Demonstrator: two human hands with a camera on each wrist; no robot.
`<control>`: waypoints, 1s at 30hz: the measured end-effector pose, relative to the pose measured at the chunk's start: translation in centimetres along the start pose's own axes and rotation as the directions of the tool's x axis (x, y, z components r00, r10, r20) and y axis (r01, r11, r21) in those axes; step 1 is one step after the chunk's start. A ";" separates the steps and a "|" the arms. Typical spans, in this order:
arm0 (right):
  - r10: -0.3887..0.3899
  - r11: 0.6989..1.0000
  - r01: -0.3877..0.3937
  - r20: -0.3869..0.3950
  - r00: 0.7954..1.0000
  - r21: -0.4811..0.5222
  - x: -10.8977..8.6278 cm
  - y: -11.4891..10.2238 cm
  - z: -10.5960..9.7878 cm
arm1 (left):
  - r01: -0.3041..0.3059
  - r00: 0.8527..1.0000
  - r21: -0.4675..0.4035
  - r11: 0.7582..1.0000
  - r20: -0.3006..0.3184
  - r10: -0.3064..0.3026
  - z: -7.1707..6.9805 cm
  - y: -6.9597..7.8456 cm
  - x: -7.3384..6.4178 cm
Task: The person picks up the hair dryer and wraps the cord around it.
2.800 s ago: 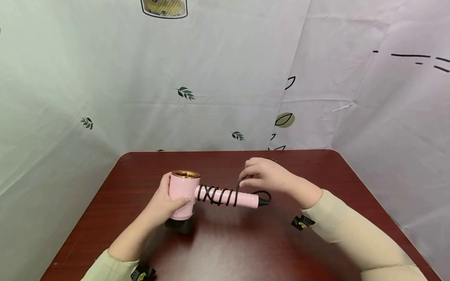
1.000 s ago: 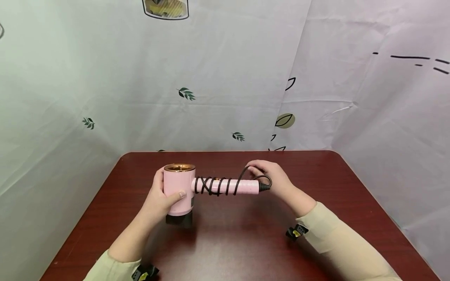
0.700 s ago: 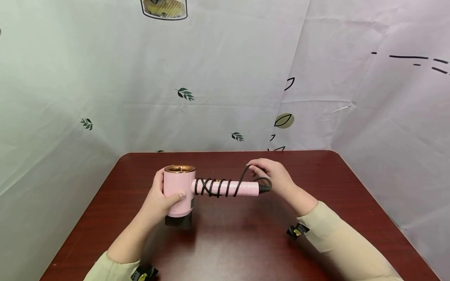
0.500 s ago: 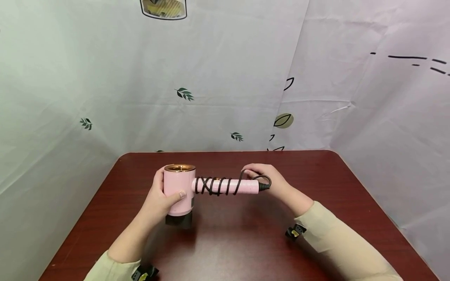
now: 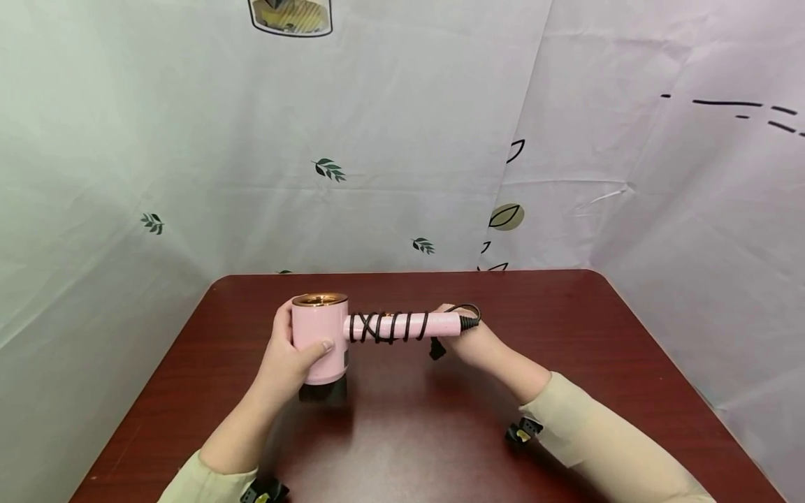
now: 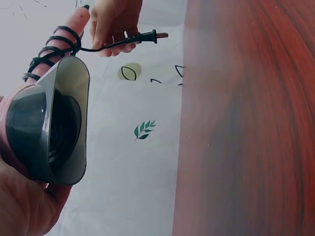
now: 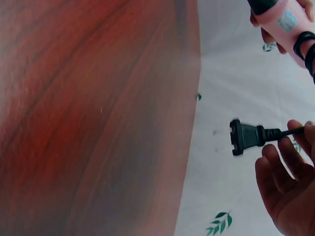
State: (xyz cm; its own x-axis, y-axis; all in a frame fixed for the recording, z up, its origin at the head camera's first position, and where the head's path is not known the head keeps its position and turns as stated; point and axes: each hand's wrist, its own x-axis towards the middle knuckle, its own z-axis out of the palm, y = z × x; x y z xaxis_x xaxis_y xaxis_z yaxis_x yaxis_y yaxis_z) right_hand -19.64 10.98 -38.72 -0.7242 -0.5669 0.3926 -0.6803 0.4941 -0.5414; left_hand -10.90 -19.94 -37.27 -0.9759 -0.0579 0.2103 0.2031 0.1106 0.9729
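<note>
A pink hair dryer [image 5: 319,334] is held above the table, its gold-rimmed end up and its handle pointing right. My left hand [image 5: 284,363] grips the barrel, thumb across the front. A dark nozzle [image 6: 27,115] is on the lower end. Several turns of black power cord [image 5: 393,328] wrap the handle, with a loop at the handle's tip. Behind that tip, my right hand [image 5: 479,347], partly hidden in the head view, pinches the cord close to its two-prong plug [image 7: 250,136]. In the left wrist view, the plug's prongs [image 6: 162,35] point away from the handle.
A dark red wooden table [image 5: 402,433] lies below both hands. Pale cloth with leaf prints [image 5: 423,245] hangs behind it and along both sides. Each sleeve carries a small black wrist device [image 5: 523,430].
My right hand has come down and left, behind the handle, taking the loose cord around with it; the plug now shows below the handle. My left hand keeps its grip, the dryer nearly still lately.
</note>
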 end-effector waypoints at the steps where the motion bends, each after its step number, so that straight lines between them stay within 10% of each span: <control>1: 0.035 0.999 -0.035 0.015 0.999 0.006 -0.1 -0.1 0.1 | -0.001 1.000 -0.005 1.000 -0.008 0.001 0.1 0.0 0.0; 7: 0.252 0.938 -0.264 0.083 0.964 0.223 -0.6 -0.5 0.9 | 0.010 1.000 -0.031 0.999 -0.025 -0.011 0.7 0.0 0.2; 30: 0.277 0.848 -0.218 -0.055 0.959 0.483 -0.1 -1.7 4.2 | 0.111 0.992 -0.096 0.989 -0.049 -0.117 3.1 -0.1 0.7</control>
State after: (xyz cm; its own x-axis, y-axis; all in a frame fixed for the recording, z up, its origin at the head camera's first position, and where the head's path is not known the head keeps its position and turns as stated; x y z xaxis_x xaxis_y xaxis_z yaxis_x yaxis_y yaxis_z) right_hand -17.94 7.46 -40.94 -0.8895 -0.3707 0.2672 -0.3649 0.2241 -0.9037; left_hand -11.82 -16.86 -37.54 -0.9878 -0.1191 0.1000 0.0998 0.0080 0.9950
